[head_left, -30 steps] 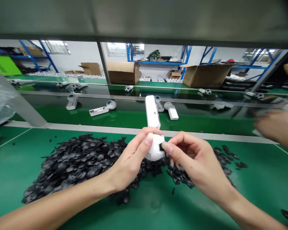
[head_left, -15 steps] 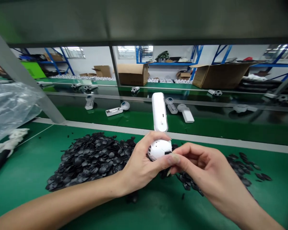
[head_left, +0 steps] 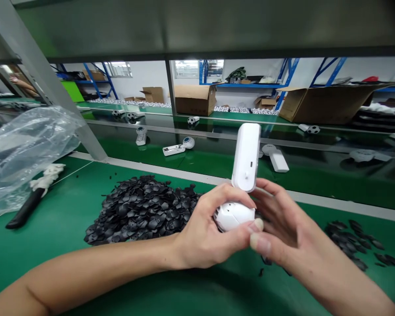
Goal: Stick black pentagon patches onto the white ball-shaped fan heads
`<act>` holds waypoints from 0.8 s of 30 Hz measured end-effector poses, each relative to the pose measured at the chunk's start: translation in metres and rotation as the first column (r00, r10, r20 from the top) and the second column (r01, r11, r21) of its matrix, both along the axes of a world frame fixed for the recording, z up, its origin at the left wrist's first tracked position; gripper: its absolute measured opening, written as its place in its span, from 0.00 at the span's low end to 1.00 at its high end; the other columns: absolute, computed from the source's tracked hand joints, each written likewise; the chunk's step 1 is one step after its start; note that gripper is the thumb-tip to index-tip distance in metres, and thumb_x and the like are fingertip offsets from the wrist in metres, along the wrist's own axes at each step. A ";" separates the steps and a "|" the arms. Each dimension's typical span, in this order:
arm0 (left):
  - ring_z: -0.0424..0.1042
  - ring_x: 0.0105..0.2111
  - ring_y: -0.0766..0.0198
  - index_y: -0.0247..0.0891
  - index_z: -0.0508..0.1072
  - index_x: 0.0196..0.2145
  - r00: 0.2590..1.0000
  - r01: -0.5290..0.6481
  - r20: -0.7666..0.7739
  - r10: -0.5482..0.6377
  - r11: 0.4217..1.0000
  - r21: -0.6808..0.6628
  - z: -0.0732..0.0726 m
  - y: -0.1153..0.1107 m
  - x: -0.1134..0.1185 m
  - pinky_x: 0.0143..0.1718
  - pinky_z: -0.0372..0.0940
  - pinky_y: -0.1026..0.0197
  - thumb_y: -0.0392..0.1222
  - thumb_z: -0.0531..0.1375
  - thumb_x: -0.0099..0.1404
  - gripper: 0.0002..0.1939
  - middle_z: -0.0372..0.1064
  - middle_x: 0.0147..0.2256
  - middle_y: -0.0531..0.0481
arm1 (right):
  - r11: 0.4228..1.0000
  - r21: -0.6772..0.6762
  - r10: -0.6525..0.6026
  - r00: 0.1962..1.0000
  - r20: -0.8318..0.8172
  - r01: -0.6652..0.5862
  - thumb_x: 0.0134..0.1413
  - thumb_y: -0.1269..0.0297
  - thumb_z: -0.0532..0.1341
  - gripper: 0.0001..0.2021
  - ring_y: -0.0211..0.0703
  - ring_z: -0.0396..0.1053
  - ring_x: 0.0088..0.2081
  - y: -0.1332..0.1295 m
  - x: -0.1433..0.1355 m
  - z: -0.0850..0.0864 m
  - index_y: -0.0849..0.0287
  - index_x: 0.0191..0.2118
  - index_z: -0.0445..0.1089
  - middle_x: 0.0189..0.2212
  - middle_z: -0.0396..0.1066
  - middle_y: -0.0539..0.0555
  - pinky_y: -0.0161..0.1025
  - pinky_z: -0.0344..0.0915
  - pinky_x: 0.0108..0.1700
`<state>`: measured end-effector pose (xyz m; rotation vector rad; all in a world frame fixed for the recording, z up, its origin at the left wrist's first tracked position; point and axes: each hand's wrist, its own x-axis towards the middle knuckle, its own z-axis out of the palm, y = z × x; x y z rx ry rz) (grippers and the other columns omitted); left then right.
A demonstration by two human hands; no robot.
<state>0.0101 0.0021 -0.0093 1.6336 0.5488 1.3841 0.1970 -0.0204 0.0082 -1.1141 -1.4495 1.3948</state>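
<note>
A white handheld device (head_left: pixel 245 153) with a ball-shaped head (head_left: pixel 234 216) is held up over the bench, its handle pointing up and away. My left hand (head_left: pixel 210 228) is closed around the head, with the thumb across the near side. My right hand (head_left: pixel 283 232) curls round the head's right side. Its thumb tip meets my left thumb, and its other fingertips are hidden behind the device. A large pile of black pentagon-like plastic pieces (head_left: pixel 145 210) lies to the left, with a smaller scatter of black pieces (head_left: pixel 349 241) to the right.
Beyond the bench's pale edge strip (head_left: pixel 158 170), more white devices lie on a green belt, including one with its handle open (head_left: pixel 174 150). A black-handled tool (head_left: pixel 28 210) and a clear plastic bag (head_left: pixel 36 149) are at left. A metal post (head_left: pixel 69 105) and an overhead shelf (head_left: pixel 200 30) frame the bench.
The view has turned left, so the bench appears farther right. My right fingers have gone from a pinch at the head's edge to round behind it; the black piece there is out of sight.
</note>
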 end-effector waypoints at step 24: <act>0.68 0.30 0.70 0.39 0.75 0.39 0.999 0.027 -0.034 -0.029 0.997 -0.068 0.000 0.003 0.003 0.30 0.64 0.68 0.35 0.72 0.62 0.10 0.70 0.38 0.51 | 0.951 -0.050 0.272 0.905 -0.328 -0.304 0.45 0.64 0.82 0.38 0.52 0.76 0.56 0.014 -0.007 -0.004 0.53 0.62 0.70 0.57 0.74 0.56 0.39 0.77 0.55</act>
